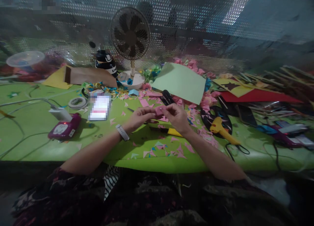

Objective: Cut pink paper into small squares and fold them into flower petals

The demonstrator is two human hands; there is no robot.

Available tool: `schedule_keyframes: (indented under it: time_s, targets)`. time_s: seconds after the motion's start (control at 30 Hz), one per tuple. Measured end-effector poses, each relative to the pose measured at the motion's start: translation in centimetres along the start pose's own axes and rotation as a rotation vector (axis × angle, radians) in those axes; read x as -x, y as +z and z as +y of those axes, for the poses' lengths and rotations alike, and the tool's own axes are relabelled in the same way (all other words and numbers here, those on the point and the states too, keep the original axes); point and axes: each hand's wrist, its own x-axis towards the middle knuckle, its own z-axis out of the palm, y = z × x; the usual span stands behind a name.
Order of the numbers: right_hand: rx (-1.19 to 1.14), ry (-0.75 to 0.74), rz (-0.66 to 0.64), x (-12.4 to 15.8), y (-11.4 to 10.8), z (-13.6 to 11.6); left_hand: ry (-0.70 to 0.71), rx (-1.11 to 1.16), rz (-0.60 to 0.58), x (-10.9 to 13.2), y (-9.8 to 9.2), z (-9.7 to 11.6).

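Between my two hands, above the green table, is a small piece of pink paper (pixel 160 111). My left hand (pixel 142 117) pinches its left side; a pale watch band circles that wrist. The fingertips of my right hand (pixel 175 116) close on its right side. Below the hands lies a cutter with a yellow handle (pixel 175 132), partly covered by my right wrist. Just behind the hands rests a black-handled tool (pixel 167 97), its lower part hidden. Pink paper scraps (pixel 180 150) are scattered in front and around.
A yellow glue gun (pixel 222 129) lies on a black round holder at right. Light green paper (pixel 181 82) and a fan (pixel 130 34) stand behind. At left are a lit phone (pixel 99 107), a tape roll (pixel 78 103) and a purple power strip (pixel 65 127) with cables.
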Motion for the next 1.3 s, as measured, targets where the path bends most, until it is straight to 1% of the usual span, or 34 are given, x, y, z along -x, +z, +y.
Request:
schedule_keyframes:
  time_s: [0.17, 0.5, 0.7, 0.77, 0.87, 0.9, 0.97, 1.0, 1.07, 1.23, 1.3]
  targets:
    - [0.037, -0.05, -0.013, 0.1, 0.0, -0.1, 0.003, -0.009, 0.034, -0.1, 0.1, -0.4]
    - [-0.005, -0.018, -0.023, 0.1, 0.2, 0.1, 0.006, -0.004, 0.026, -0.2, 0.1, -0.6]
    - [-0.026, 0.01, -0.068, 0.3, 0.2, 0.2, 0.013, -0.053, 0.054, -0.2, 0.0, -0.7]
    - [-0.025, 0.023, -0.05, 0.1, 0.2, 0.1, 0.025, -0.074, 0.065, -0.1, 0.0, -0.6]
    - [-0.063, 0.085, 0.002, -0.2, -0.1, -0.2, 0.035, -0.095, 0.07, -0.1, 0.1, -0.3]
    - [-0.081, 0.106, -0.012, -0.4, -0.2, -0.3, 0.031, -0.099, 0.068, 0.0, 0.1, -0.2]
    - [-0.094, 0.118, -0.104, -0.6, -0.5, -0.4, 0.016, -0.089, 0.055, 0.0, 0.1, -0.1]
    - [-0.083, 0.106, -0.155, -0.7, -0.6, -0.5, 0.003, -0.076, 0.044, 0.0, 0.1, -0.1]
    - [-0.044, 0.061, -0.211, -0.7, -0.7, -0.7, -0.03, -0.034, 0.023, 0.0, 0.2, -0.1]
    - [0.043, 0.001, -0.208, -0.2, -0.4, -0.9, -0.134, 0.093, 0.0, 0.0, 0.3, -0.1]
    - [0.087, -0.011, -0.208, -0.1, -0.2, -0.9, -0.168, 0.101, -0.012, 0.0, 0.4, -0.1]
